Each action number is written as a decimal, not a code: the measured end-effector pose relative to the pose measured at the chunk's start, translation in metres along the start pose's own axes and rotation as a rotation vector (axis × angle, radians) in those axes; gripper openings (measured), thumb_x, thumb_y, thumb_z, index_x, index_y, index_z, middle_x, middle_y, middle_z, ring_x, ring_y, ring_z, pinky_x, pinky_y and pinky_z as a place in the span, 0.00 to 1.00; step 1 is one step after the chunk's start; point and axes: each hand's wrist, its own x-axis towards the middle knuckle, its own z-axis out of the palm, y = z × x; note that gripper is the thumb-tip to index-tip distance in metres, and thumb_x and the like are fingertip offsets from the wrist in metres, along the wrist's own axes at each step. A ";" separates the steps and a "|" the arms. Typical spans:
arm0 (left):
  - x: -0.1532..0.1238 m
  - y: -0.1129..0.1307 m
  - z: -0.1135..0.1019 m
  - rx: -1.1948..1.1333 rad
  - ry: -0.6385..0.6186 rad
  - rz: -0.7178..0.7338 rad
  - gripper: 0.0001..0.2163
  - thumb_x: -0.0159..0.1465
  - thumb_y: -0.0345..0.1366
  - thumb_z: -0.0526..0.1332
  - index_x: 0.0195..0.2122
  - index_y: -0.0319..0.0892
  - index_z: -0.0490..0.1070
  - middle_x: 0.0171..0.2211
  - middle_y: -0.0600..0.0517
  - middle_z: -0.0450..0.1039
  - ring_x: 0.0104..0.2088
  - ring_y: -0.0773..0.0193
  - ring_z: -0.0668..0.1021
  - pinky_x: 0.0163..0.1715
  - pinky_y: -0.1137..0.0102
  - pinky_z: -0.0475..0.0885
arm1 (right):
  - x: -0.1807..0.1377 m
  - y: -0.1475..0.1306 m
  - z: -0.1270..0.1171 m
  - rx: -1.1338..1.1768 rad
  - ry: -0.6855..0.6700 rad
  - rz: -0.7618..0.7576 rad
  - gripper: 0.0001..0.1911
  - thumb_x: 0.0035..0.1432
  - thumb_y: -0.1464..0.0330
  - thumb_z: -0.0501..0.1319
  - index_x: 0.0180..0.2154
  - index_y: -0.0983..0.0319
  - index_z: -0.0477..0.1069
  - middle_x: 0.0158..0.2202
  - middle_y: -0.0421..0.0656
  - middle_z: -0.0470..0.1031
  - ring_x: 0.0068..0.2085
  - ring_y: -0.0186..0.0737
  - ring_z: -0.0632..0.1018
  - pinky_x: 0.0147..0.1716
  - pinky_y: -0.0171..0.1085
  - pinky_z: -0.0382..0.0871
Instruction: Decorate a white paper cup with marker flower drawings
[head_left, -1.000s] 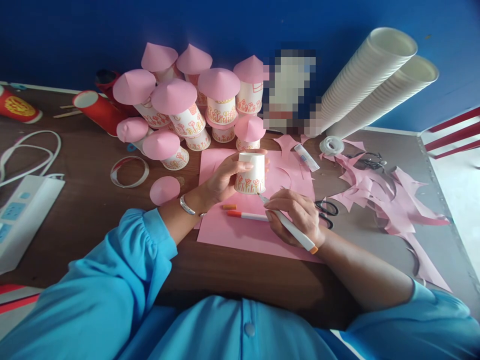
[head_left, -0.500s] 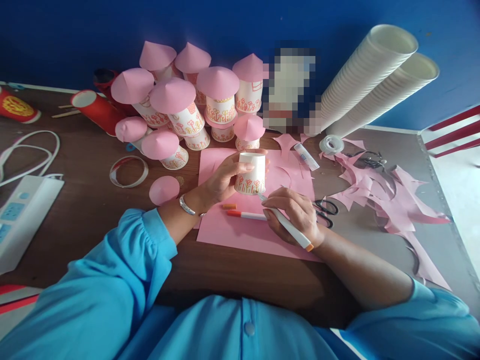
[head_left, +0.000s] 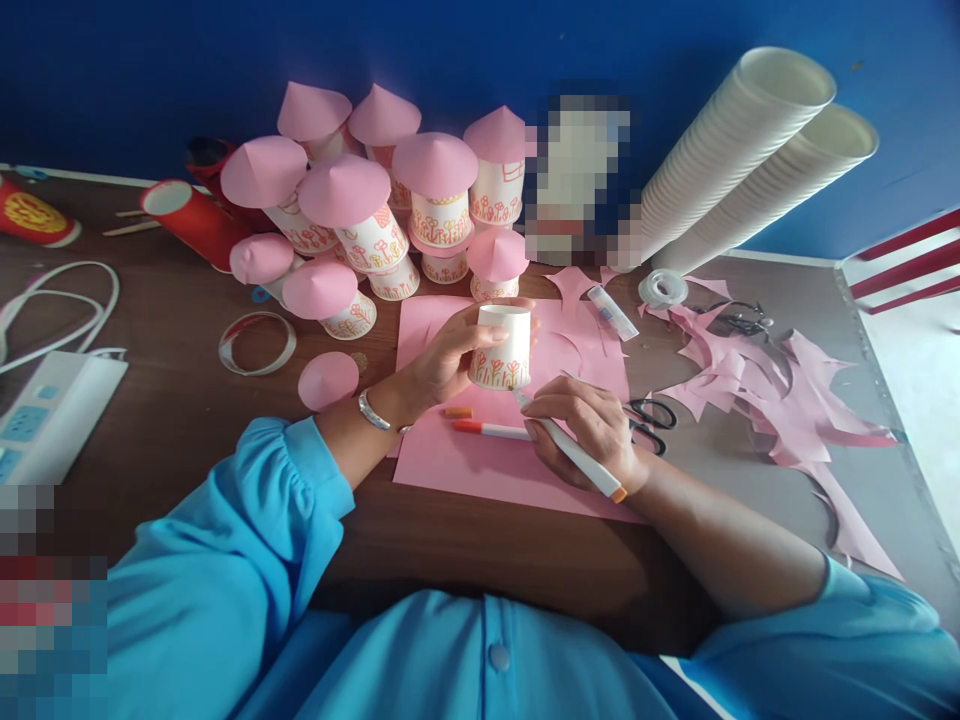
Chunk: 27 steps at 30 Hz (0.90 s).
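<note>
My left hand point(head_left: 454, 350) is closed around a white paper cup point(head_left: 504, 345), its thumb across the near side. Red and orange flowers are drawn along the cup's lower band. Pinched in my right hand point(head_left: 581, 425) is a white marker point(head_left: 574, 455) with an orange end cap; its tip is at the cup's bottom edge. Below the cup, an orange marker cap point(head_left: 459, 412) and a red-capped marker point(head_left: 491, 430) lie on pink paper point(head_left: 450, 460). The handles of black scissors point(head_left: 654, 425) show beside my right hand.
Decorated cups with pink cone roofs point(head_left: 345, 190) stand at the back. Two tall paper cup stacks point(head_left: 739, 150) lean against the blue wall. Pink paper scraps point(head_left: 795, 390) and a tape roll point(head_left: 664, 289) lie right; a power strip point(head_left: 60, 430) and a tape ring point(head_left: 257, 345) lie left.
The marker tip has shifted very slightly left and down along the cup's bottom edge. My left hand holds the cup in the same place.
</note>
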 end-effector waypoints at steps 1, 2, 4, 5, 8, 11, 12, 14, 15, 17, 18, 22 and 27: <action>0.000 0.000 0.000 -0.002 0.001 -0.002 0.22 0.59 0.42 0.68 0.55 0.43 0.78 0.48 0.43 0.83 0.52 0.46 0.83 0.47 0.57 0.80 | 0.000 0.000 0.000 0.005 0.002 -0.003 0.11 0.65 0.78 0.62 0.46 0.59 0.69 0.31 0.40 0.76 0.29 0.38 0.78 0.28 0.37 0.75; 0.000 0.000 0.000 -0.006 -0.001 -0.003 0.22 0.59 0.42 0.68 0.55 0.43 0.78 0.48 0.43 0.83 0.52 0.46 0.83 0.47 0.57 0.80 | -0.001 0.000 -0.001 0.009 0.005 -0.006 0.12 0.64 0.78 0.62 0.46 0.59 0.70 0.31 0.40 0.76 0.29 0.38 0.78 0.28 0.37 0.75; 0.000 0.001 0.000 -0.015 -0.006 -0.002 0.24 0.59 0.43 0.68 0.56 0.42 0.78 0.48 0.42 0.83 0.52 0.47 0.83 0.48 0.57 0.79 | -0.001 0.000 -0.001 0.015 0.014 -0.014 0.12 0.63 0.79 0.62 0.46 0.60 0.71 0.32 0.41 0.76 0.30 0.39 0.79 0.30 0.37 0.76; 0.001 0.001 0.000 -0.021 -0.011 0.002 0.25 0.59 0.43 0.69 0.56 0.41 0.77 0.48 0.42 0.83 0.51 0.47 0.83 0.48 0.57 0.79 | -0.001 0.000 -0.001 0.018 0.018 -0.016 0.12 0.63 0.79 0.62 0.46 0.60 0.71 0.32 0.42 0.77 0.30 0.39 0.79 0.30 0.38 0.76; 0.001 0.001 0.001 -0.042 -0.018 0.013 0.26 0.59 0.43 0.68 0.57 0.39 0.77 0.47 0.41 0.83 0.50 0.47 0.84 0.49 0.56 0.79 | -0.002 0.000 -0.002 0.028 0.025 -0.017 0.13 0.63 0.78 0.61 0.47 0.59 0.72 0.32 0.41 0.77 0.30 0.40 0.79 0.30 0.38 0.77; 0.001 0.001 0.002 -0.065 -0.010 0.018 0.25 0.59 0.43 0.68 0.57 0.39 0.77 0.48 0.41 0.83 0.49 0.48 0.84 0.48 0.58 0.79 | -0.001 0.000 -0.002 0.042 0.018 -0.032 0.12 0.64 0.77 0.61 0.47 0.59 0.71 0.32 0.42 0.77 0.30 0.39 0.79 0.29 0.37 0.77; 0.001 0.001 0.001 -0.071 -0.002 0.019 0.25 0.60 0.43 0.68 0.57 0.39 0.77 0.48 0.42 0.83 0.49 0.49 0.84 0.47 0.59 0.79 | -0.001 -0.001 -0.002 0.043 0.014 -0.039 0.11 0.65 0.77 0.61 0.47 0.60 0.71 0.32 0.42 0.77 0.30 0.39 0.79 0.29 0.37 0.77; 0.001 0.001 0.002 -0.083 0.019 0.022 0.26 0.60 0.42 0.67 0.58 0.40 0.75 0.48 0.42 0.83 0.48 0.49 0.84 0.46 0.59 0.79 | -0.001 -0.001 -0.002 0.038 0.011 -0.051 0.10 0.65 0.76 0.61 0.47 0.60 0.71 0.33 0.42 0.77 0.30 0.39 0.79 0.29 0.37 0.77; 0.000 0.001 0.002 -0.088 0.028 0.021 0.26 0.60 0.42 0.67 0.59 0.40 0.74 0.47 0.43 0.83 0.48 0.50 0.84 0.46 0.59 0.79 | -0.002 -0.001 -0.002 0.035 0.011 -0.054 0.10 0.66 0.76 0.61 0.47 0.60 0.70 0.33 0.42 0.78 0.31 0.39 0.80 0.29 0.37 0.78; -0.001 0.002 0.004 -0.083 0.045 0.022 0.27 0.61 0.44 0.66 0.60 0.41 0.73 0.46 0.44 0.82 0.46 0.51 0.84 0.44 0.60 0.79 | -0.002 -0.001 -0.002 0.034 0.011 -0.056 0.10 0.65 0.76 0.61 0.47 0.60 0.70 0.33 0.42 0.78 0.31 0.39 0.80 0.29 0.37 0.77; -0.002 0.002 0.005 -0.067 0.053 0.027 0.26 0.62 0.45 0.66 0.60 0.41 0.72 0.45 0.45 0.81 0.45 0.53 0.84 0.42 0.62 0.79 | -0.002 -0.001 -0.001 0.036 0.011 -0.054 0.10 0.65 0.76 0.61 0.48 0.60 0.70 0.33 0.42 0.78 0.31 0.39 0.80 0.29 0.37 0.77; -0.007 0.009 0.013 0.058 0.095 0.051 0.25 0.64 0.52 0.69 0.55 0.41 0.74 0.40 0.48 0.77 0.38 0.60 0.79 0.35 0.67 0.74 | -0.003 0.000 -0.001 0.041 0.005 -0.048 0.12 0.65 0.76 0.61 0.49 0.59 0.71 0.33 0.42 0.78 0.31 0.39 0.80 0.29 0.37 0.77; -0.009 0.018 0.020 0.097 0.105 0.006 0.27 0.57 0.48 0.77 0.54 0.45 0.72 0.36 0.54 0.69 0.33 0.67 0.72 0.32 0.70 0.69 | -0.002 -0.001 -0.003 0.046 0.000 -0.053 0.11 0.66 0.76 0.61 0.49 0.60 0.70 0.33 0.42 0.79 0.31 0.40 0.80 0.29 0.38 0.78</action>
